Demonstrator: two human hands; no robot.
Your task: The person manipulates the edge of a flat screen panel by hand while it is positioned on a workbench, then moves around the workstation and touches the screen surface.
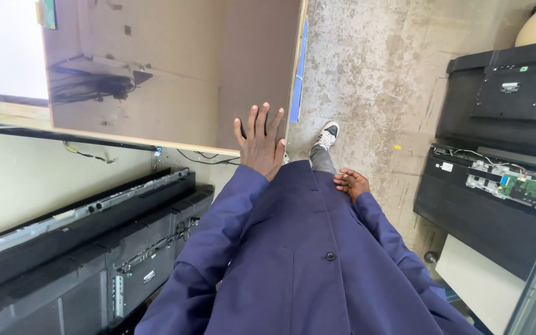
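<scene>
In a navy work coat (305, 260), a person presses an open left hand (260, 144) flat on an upright glossy panel (175, 74), right hand (351, 183) loose, empty at the side, the panel not yet laid down.

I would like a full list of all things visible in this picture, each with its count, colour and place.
Reflective panel: one, brownish and glossy, upper left, standing on its edge.
Flat screen sets with backs exposed: at least two, black and grey, lower left, leaning against the wall.
Black set with back cover: one, black, upper right.
Opened set showing a circuit board: one, black with a green board, right.
Concrete floor: one, grey and stained, centre top.
Shoe: one, black and white, on the floor at centre.
Coat: one, dark blue, buttoned, lower centre.
Left hand: open, flat against the reflective panel.
Right hand: empty, beside the coat.
</scene>
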